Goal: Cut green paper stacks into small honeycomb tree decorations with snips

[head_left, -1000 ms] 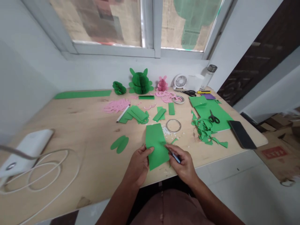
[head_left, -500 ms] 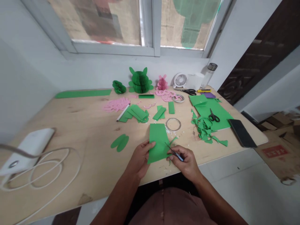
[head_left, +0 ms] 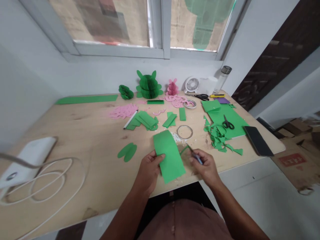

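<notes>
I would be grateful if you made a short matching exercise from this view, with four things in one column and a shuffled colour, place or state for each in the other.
Column one
1. Left hand
2. Right hand
3. Smartphone
4. Utility knife

Column two
A. Yellow, near the purple paper
B. Gripping a slim blue-handled tool, too blurred to name
C. Dark-screened, near the front right corner of the table
D. Holding a rectangular green paper

Right pairs
1-D
2-B
3-C
4-A
</notes>
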`<state>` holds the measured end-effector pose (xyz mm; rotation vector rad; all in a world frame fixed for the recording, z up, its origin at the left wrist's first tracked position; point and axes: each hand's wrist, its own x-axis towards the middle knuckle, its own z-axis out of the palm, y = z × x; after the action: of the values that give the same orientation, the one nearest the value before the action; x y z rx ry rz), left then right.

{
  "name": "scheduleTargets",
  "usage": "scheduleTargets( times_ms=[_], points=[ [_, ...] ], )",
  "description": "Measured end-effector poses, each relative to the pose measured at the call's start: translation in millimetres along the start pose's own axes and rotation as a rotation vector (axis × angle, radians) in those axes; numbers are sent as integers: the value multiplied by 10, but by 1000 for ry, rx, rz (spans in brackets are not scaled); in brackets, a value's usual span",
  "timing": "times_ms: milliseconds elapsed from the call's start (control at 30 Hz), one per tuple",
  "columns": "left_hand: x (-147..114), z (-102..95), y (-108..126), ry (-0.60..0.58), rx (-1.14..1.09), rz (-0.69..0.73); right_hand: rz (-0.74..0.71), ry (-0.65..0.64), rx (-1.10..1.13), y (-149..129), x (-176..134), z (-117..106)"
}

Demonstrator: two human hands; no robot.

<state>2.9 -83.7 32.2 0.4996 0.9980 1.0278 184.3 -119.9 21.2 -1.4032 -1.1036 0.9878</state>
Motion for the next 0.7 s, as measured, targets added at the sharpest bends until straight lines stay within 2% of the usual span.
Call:
scheduleTargets(
  times_ms=[167, 267, 367, 500, 700],
  points=[
    [55, -66, -11, 40, 130, 60, -128, 369, -553, 35, 599, -636],
    [119, -72, 10, 63, 168, 98, -100, 388, -969, 14, 950, -884],
    [196, -69, 33, 76, 226, 135, -15, 322, -1201, 21, 1154, -928],
    [307, -45, 50, 43, 307, 174, 49, 298, -1197, 95, 1268, -868],
    [575, 110, 101, -14, 322, 230, -7, 342, -1037, 175, 1337, -939]
  ],
)
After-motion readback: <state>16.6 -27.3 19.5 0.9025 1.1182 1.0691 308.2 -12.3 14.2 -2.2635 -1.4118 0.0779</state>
